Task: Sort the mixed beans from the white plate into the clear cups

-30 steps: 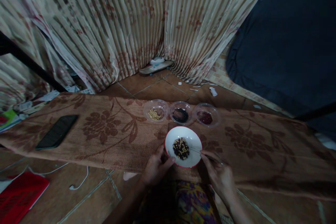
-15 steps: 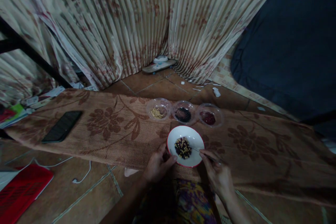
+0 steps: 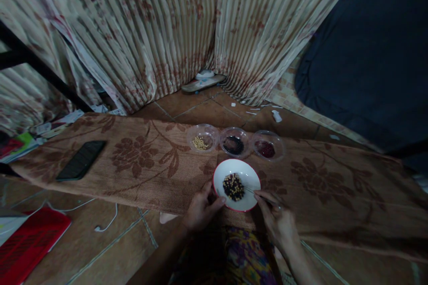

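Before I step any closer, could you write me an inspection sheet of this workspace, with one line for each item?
Surface: long bench under brown, flower-patterned cloth.
Job's things: white bowl with red rim, holding mixed beans; beyond it, three clear cups with pale, black and dark red contents.
Clutter: dark phone on the cloth; papers by the bench's far left end.
Left grip: bare hand, thumb at the bowl's rim.
Right grip: bare hand holding a thin utensil that reaches into the bowl; its exact type is unclear.
Cables: white cable on the tiled floor.
Surroundings: striped curtains; skateboard at their foot.
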`<state>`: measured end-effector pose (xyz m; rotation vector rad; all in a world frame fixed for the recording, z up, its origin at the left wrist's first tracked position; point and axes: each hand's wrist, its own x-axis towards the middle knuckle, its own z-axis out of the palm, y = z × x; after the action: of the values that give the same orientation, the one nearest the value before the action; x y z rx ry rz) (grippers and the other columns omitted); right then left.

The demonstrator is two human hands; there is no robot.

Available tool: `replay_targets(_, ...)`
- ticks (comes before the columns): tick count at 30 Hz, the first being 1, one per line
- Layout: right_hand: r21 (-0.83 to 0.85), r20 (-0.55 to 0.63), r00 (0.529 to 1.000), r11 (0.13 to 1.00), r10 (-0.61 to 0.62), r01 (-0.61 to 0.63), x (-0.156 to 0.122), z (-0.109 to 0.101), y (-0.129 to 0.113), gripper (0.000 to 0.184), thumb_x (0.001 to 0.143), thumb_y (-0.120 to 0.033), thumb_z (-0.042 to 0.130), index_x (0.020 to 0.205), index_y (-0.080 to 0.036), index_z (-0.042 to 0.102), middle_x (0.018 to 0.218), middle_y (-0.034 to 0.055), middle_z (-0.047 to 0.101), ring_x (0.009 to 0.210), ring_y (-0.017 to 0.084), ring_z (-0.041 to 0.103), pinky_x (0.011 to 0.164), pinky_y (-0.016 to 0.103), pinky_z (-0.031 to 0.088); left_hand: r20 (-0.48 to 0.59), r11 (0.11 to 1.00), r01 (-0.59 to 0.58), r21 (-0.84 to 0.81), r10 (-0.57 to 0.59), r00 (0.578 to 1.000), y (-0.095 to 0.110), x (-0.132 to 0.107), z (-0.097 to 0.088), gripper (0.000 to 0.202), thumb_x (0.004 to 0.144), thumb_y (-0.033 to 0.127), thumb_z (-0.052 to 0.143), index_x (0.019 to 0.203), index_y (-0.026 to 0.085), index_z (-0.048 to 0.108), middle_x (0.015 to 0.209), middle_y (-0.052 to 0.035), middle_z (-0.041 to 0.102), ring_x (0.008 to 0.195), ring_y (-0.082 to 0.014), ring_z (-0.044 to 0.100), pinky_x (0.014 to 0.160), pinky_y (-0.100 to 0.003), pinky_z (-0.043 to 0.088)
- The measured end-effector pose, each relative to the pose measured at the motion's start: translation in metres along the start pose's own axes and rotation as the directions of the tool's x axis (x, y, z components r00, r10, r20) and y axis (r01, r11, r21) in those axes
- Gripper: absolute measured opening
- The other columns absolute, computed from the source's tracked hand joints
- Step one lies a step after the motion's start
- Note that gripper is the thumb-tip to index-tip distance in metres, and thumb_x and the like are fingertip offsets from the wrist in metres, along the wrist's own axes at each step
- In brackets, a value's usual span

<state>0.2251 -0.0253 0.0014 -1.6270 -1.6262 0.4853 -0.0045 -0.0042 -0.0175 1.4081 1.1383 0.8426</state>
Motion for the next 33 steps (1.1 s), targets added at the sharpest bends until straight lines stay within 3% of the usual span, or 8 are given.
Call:
replay_targets(12, 0.017, 0.049, 0.999, 1.0, -0.024, 0.023, 0.0034, -0.0007, -0.0071, 0.033, 0.09, -0.045, 0.049, 0.087, -0.022, 0.072, 0.09, 0.0075, 0.071, 0.082, 0.021, 0.068, 0.071, 0.029, 0.054, -0.001, 1.0, 0.0, 0.004, 0.0, 1.0, -0.0045, 0.0007, 0.0008, 0.051, 0.086, 0.039, 0.059, 0.132, 0.02, 0.048, 0.105, -0.0036, 0.07, 0.095, -0.0198, 0.063, 0.087, -0.028, 0.049)
replay_targets(18, 0.034, 0.071, 0.997, 0.999, -0.039, 0.037, 0.0037, 0.0007, -0.0059, 0.028, 0.09, -0.042, 0.051, 0.088, -0.023, 0.072, 0.091, 0.0062, 0.07, 0.083, 0.019, 0.068, 0.073, 0.027, 0.054, 0.015, 0.999, 0.009, 0.052, -0.009, 1.0, -0.0037, 0.0011, -0.0013, 0.048, 0.086, 0.041, 0.058, 0.128, 0.019, 0.05, 0.098, -0.0026, 0.07, 0.089, -0.0192, 0.064, 0.081, -0.026, 0.05)
replay_targets(25, 0.054, 0.131, 0.99, 0.997, -0.053, 0.046, 0.0056, 0.0004, -0.0042, 0.025, 0.091, -0.039, 0.051, 0.09, -0.023, 0.07, 0.092, 0.0071, 0.068, 0.085, 0.019, 0.066, 0.073, 0.029, 0.053, -0.002, 0.999, -0.016, 0.045, 0.016, 1.0, -0.0043, 0.0009, 0.0006, 0.051, 0.087, 0.039, 0.058, 0.132, 0.02, 0.047, 0.104, -0.003, 0.07, 0.093, -0.0191, 0.063, 0.085, -0.027, 0.049)
replay_targets(33, 0.048, 0.073, 0.996, 0.997, -0.057, 0.054, 0.0043, 0.0016, -0.0039, 0.028, 0.09, -0.041, 0.05, 0.088, -0.021, 0.07, 0.091, 0.0079, 0.069, 0.084, 0.02, 0.066, 0.074, 0.03, 0.053, 0.011, 1.0, -0.005, -0.001, 0.005, 1.0, -0.0022, 0.0004, 0.0007, 0.049, 0.086, 0.038, 0.058, 0.131, 0.019, 0.048, 0.103, -0.0024, 0.07, 0.091, -0.0188, 0.063, 0.084, -0.027, 0.049)
